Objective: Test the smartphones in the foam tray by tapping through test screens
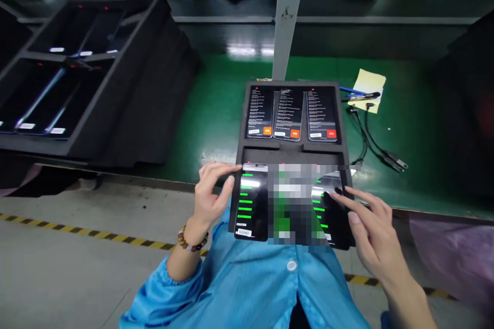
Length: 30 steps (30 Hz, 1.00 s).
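Observation:
A black foam tray (pixel 292 151) juts over the bench's front edge toward my body. Its far compartment holds three lit smartphones, among them the far-left phone (pixel 260 112) and the far-right phone (pixel 321 113), showing text and an orange or red button. In the near row, the left phone (pixel 252 205) and the right phone (pixel 334 211) show green lines of text; the middle between them is pixelated. My left hand (pixel 211 193) is open at the tray's left rim, forefinger by the left phone's top corner. Over the right phone my right hand (pixel 372 226) is open, forefinger at its screen.
Stacked black foam trays (pixel 127 87) with more phones stand at the left. On the green bench (pixel 420 149) at the right lie short black cables (pixel 372 141), pens (pixel 360 96) and yellow paper (pixel 369 84). A grey post (pixel 288 15) rises behind the tray.

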Available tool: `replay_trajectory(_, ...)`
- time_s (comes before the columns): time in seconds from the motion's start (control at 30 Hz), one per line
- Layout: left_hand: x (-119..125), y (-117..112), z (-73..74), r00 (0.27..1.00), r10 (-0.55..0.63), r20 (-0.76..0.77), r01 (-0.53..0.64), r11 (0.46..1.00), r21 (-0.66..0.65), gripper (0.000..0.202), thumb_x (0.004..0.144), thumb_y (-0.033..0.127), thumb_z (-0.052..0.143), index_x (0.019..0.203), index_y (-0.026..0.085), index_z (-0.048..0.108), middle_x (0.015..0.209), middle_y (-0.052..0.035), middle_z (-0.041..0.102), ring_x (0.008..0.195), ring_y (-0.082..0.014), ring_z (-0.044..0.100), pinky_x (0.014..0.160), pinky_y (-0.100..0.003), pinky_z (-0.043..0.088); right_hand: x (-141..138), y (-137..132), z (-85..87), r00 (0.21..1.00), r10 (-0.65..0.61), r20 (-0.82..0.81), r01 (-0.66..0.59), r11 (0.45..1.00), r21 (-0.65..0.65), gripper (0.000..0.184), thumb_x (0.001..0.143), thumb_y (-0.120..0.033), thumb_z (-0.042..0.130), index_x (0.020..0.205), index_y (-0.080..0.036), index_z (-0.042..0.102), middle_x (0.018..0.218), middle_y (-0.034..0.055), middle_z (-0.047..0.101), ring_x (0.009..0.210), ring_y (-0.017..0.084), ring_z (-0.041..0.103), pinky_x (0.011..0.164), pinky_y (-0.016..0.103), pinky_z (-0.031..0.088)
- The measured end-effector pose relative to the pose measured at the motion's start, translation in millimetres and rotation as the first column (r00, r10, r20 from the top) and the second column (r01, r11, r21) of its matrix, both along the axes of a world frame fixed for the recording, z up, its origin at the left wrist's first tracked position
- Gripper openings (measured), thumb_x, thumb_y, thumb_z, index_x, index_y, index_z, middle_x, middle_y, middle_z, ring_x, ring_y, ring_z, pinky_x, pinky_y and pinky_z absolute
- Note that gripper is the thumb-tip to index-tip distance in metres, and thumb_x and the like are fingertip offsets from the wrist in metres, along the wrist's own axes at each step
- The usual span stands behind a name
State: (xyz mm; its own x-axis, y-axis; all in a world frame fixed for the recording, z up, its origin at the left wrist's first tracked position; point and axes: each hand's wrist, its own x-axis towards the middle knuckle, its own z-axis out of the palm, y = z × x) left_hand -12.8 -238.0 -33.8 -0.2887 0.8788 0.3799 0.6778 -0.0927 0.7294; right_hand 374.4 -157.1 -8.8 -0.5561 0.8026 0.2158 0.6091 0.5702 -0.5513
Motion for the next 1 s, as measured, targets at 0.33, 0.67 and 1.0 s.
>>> replay_trajectory(0.33,6,7,-5.5,0.998,0.011,0.069,-0.010,1.000,-0.013,0.025,0.105,0.033,0.062,0.127,0.024,0.073,0.123,-0.0079,0.080,0.121,-0.0249,0.071,0.112,-0.051,0.054,-26,2,7.1,0.996,0.031,0.081,-0.031,1.000,0.004,0.048,0.108,-0.022,0.048,0.154,-0.032,0.059,0.142,0.0078,0.072,0.145,0.033,0.056,0.117,0.056,0.034)
replay_trajectory(0.67,1,-19,15.3,0.919,-0.358,-0.164,0.355,0.933,-0.050,0.032,0.085,0.020,0.064,0.113,0.028,0.079,0.092,0.0006,0.084,0.106,-0.0272,0.077,0.117,-0.057,0.039,-62,-2,10.4,0.934,0.340,0.109,-0.335,0.940,-0.062,0.049,0.105,-0.021,0.052,0.154,-0.026,0.055,0.147,0.0035,0.072,0.154,0.029,0.045,0.125,0.053,0.026)
replay_trajectory(1.0,1,-29,15.9,0.932,-0.343,-0.116,0.342,0.939,-0.030,0.034,0.084,0.027,0.063,0.113,0.029,0.080,0.093,-0.0012,0.084,0.105,-0.0289,0.077,0.116,-0.058,0.041,-66,1,11.0,0.958,0.273,0.082,-0.272,0.962,-0.025,0.052,0.107,-0.020,0.047,0.158,-0.027,0.051,0.141,0.0050,0.075,0.150,0.029,0.050,0.120,0.053,0.029)
